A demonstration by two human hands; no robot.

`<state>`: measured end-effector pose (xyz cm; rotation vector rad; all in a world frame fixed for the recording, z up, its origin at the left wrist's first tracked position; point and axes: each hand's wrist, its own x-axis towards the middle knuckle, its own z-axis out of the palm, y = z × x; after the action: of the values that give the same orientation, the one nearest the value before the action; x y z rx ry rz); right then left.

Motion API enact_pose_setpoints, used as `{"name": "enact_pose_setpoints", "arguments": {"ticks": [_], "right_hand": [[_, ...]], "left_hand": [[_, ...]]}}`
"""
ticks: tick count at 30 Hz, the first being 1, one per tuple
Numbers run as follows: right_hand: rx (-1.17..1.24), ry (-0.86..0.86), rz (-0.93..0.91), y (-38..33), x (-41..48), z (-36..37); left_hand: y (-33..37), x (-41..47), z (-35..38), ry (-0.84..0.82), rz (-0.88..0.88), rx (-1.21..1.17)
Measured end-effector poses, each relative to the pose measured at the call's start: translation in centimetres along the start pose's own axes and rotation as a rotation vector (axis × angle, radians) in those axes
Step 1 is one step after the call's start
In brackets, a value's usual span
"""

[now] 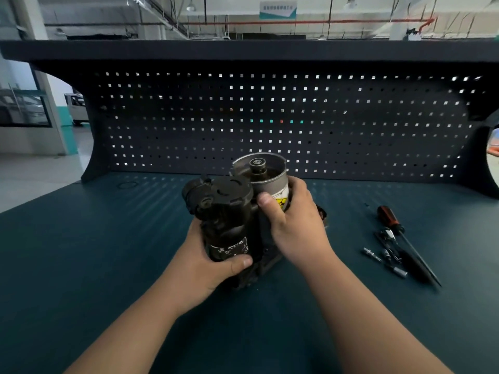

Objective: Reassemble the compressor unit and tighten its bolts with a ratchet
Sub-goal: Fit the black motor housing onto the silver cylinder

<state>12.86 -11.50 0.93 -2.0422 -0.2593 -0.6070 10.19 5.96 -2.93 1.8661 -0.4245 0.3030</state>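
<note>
The compressor unit stands upright mid-bench, with a black cylinder (pixel 221 211) on its left and a silver motor can (pixel 266 174) on its right. The can's top is open and shows a shaft with a bearing. My left hand (pixel 213 263) grips the black cylinder low down, thumb across its front. My right hand (pixel 294 225) wraps round the silver can over its yellow label. A ratchet (pixel 388 247) lies on the bench to the right, with sockets and bolts (pixel 386 259) beside it.
A screwdriver (pixel 405 238) with a red and black handle lies among the tools at the right. A dark pegboard (pixel 270 117) rises behind the green bench top (pixel 94 252). A small black part (pixel 322 213) sits just behind my right hand.
</note>
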Motion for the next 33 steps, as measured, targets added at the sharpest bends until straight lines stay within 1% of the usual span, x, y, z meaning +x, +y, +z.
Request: {"name": "enact_pose_setpoints", "arguments": {"ticks": [5,9,14,16,19,25,30,33], "right_hand": [[-0.004,-0.010,0.036,-0.2,0.5,0.3],[0.026,-0.022,0.075,-0.2,0.5,0.0],[0.012,0.000,0.114,0.0,0.1,-0.5],[0.047,0.007,0.116,0.3,-0.1,-0.8],[0.112,-0.031,0.105,1.0,-0.2,-1.8],[0.098,-0.085,0.094,1.5,-0.3,-3.5],[0.211,-0.018,0.159,1.2,0.9,-2.2],[0.240,0.002,0.128,1.3,1.3,-0.7]], "left_hand": [[-0.9,0.2,0.7,-0.023,-0.076,-0.127],[-0.9,0.4,1.2,-0.001,-0.070,-0.190],[0.2,1.1,1.3,-0.037,-0.041,-0.134],[0.5,1.4,1.3,-0.044,-0.047,-0.127],[1.0,1.5,1.8,-0.078,-0.045,-0.122],[1.4,2.0,2.1,-0.121,-0.054,-0.047],[1.9,2.8,2.0,-0.101,-0.083,-0.078],[2.0,3.1,1.8,-0.088,-0.116,-0.093]]}}
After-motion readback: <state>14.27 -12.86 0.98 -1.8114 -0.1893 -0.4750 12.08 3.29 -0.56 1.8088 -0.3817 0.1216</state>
